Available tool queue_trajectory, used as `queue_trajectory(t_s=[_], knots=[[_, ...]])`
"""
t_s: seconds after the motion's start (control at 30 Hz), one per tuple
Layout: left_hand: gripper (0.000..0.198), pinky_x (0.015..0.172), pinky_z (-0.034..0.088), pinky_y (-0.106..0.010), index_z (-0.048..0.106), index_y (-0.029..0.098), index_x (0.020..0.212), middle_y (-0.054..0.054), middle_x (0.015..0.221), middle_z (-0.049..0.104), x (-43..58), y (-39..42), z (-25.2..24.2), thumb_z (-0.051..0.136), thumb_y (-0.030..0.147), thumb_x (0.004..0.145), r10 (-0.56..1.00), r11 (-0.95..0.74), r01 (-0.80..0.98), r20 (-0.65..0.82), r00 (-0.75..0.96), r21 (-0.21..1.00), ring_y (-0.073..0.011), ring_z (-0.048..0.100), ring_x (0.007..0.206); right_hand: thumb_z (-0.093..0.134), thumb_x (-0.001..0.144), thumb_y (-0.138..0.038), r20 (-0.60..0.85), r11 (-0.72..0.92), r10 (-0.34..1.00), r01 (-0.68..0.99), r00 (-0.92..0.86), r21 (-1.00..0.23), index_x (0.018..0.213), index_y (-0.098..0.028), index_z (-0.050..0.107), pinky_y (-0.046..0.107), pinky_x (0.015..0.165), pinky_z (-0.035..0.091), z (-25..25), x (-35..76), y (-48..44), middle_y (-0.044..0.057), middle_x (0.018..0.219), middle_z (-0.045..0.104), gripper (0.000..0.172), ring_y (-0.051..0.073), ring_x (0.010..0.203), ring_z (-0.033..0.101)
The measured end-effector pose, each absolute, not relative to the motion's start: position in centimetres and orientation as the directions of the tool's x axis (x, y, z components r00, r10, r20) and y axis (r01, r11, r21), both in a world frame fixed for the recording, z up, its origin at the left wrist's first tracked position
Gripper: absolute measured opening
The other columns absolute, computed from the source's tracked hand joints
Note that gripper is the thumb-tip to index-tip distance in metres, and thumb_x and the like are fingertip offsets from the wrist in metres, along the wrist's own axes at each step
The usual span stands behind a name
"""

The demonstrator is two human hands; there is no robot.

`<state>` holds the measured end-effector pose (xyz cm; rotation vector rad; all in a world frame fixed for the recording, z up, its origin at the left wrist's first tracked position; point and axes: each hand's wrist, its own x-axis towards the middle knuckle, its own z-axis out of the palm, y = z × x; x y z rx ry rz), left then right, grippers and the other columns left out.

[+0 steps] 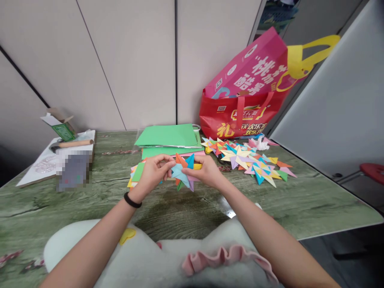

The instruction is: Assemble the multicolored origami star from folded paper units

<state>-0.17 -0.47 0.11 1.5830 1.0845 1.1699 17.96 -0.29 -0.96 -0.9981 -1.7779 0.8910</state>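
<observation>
Between my hands, just above the table, is a multicoloured folded paper star (181, 173) with light blue, orange, blue, yellow, green and purple points. My left hand (156, 169) pinches its light blue side between thumb and fingertips. On the other side, my right hand (207, 170) grips it with the thumb across the front and the fingers behind. Partly covered by my left hand, coloured paper pieces (137, 173) lie on the table. A heap of finished paper stars (237, 157) spreads to the right of my right hand.
Behind my hands lie green paper sheets (168, 135). A red gift bag (231, 116) holding a pink box (255, 68) leans at the back right. On the left are a white board (39, 164), a hammer (72, 144), a small green box (63, 130) and a blurred-out item (74, 170).
</observation>
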Motion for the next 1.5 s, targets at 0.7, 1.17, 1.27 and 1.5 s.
queue_trajectory(t_s=[0.7, 1.17, 1.27, 1.5], knots=[[0.022, 0.034, 0.036, -0.018, 0.061, 0.016, 0.071, 0.003, 0.052, 0.057, -0.1, -0.7, 0.5, 0.067, 0.037, 0.071, 0.960, -0.278, 0.286, 0.254, 0.119, 0.917, -0.0078, 0.050, 0.038, 0.065, 0.066, -0.032, 0.356, 0.426, 0.900, 0.339, -0.250, -0.839, 0.060, -0.016, 0.053, 0.020, 0.049, 0.027, -1.5, 18.1, 0.0, -0.004, 0.056, 0.047, 0.021, 0.009, 0.053, 0.035], [0.035, 0.029, 0.029, -0.017, 0.061, 0.013, 0.074, -0.001, 0.054, 0.064, -0.5, -0.3, 0.0, 0.065, 0.048, 0.071, 0.983, -0.153, 0.225, 0.126, 0.131, 0.962, -0.0055, 0.043, 0.031, 0.064, 0.068, -0.032, 0.458, 0.508, 0.860, 0.463, -0.226, -0.726, 0.056, -0.017, 0.047, 0.021, 0.050, 0.026, -1.4, 18.1, -0.1, -0.005, 0.052, 0.042, 0.026, 0.008, 0.051, 0.034], [0.035, 0.031, 0.034, -0.017, 0.059, 0.013, 0.073, -0.002, 0.056, 0.064, -0.5, -0.3, 0.1, 0.068, 0.047, 0.069, 0.985, -0.066, 0.149, 0.040, 0.166, 0.987, -0.0062, 0.048, 0.035, 0.063, 0.069, -0.032, 0.481, 0.531, 0.845, 0.474, -0.234, -0.702, 0.056, -0.017, 0.047, 0.021, 0.050, 0.026, -1.7, 18.0, 0.0, -0.005, 0.051, 0.042, 0.026, 0.008, 0.051, 0.034], [0.035, 0.040, 0.044, -0.018, 0.055, 0.013, 0.073, -0.001, 0.056, 0.063, -0.6, -0.2, 0.0, 0.072, 0.043, 0.065, 0.975, 0.037, 0.070, -0.051, 0.216, 0.997, -0.0091, 0.057, 0.044, 0.064, 0.069, -0.033, 0.469, 0.529, 0.847, 0.488, -0.250, -0.694, 0.057, -0.016, 0.050, 0.021, 0.050, 0.026, -2.1, 18.0, 0.2, -0.005, 0.052, 0.043, 0.025, 0.008, 0.052, 0.035]])
